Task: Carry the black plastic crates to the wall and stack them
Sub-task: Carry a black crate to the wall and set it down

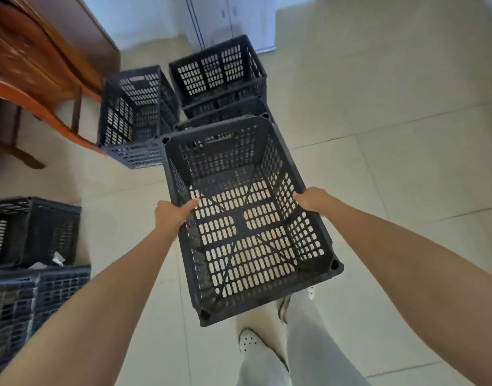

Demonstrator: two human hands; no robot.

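Note:
I hold an empty black slotted crate (239, 218) in front of me above the tiled floor, its open top facing up. My left hand (173, 214) grips its left rim, thumb over the edge. My right hand (313, 199) grips the right rim. Ahead, another black crate (219, 72) sits on top of a lower one (225, 111), near the pale wall. A further crate (133, 115) stands to their left. More black crates (30, 232) are grouped at my left.
A reddish wooden table and cabinet (30, 65) fill the upper left, with curved legs reaching toward the crates. My legs and white shoes (250, 341) are below the held crate. Open beige tile floor (392, 135) lies to the right.

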